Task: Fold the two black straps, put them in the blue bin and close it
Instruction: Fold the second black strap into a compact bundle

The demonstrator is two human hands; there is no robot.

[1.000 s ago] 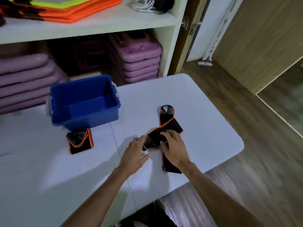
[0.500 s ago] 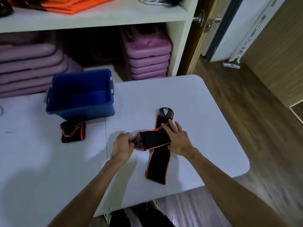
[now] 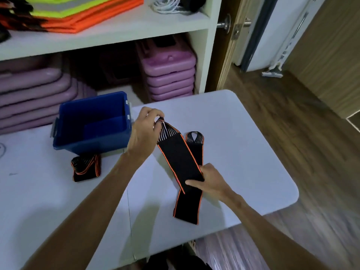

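Left hand (image 3: 145, 131): fingers (image 3: 158, 115) curled, pinching the looped end of the unfolded black strap (image 3: 180, 164) and lifting it off the table (image 3: 243, 152). That end is raised just right of the blue bin (image 3: 91, 121).

Right hand (image 3: 211, 182): thumb and fingers close on the strap at mid-length, further right of the bin and nearer the person. The thumb lies across the upper face of the band.

Strap condition: doubled over, upper layer running from the left hand down to the right hand, lower layer lying on the table beneath. The second looped end rests on the table right of the first. The free tail extends past the right hand toward the near table edge. Orange trim visible along both edges.

Folded strap (image 3: 85, 167): lying on the table just in front of the bin, at its left part, apart from both hands.

Blue bin: open, upright on the table, interior dark; contents cannot be determined. Lid not identified.

Behind the bin: shelf (image 3: 116, 28) unit holding purple cases (image 3: 167, 75).
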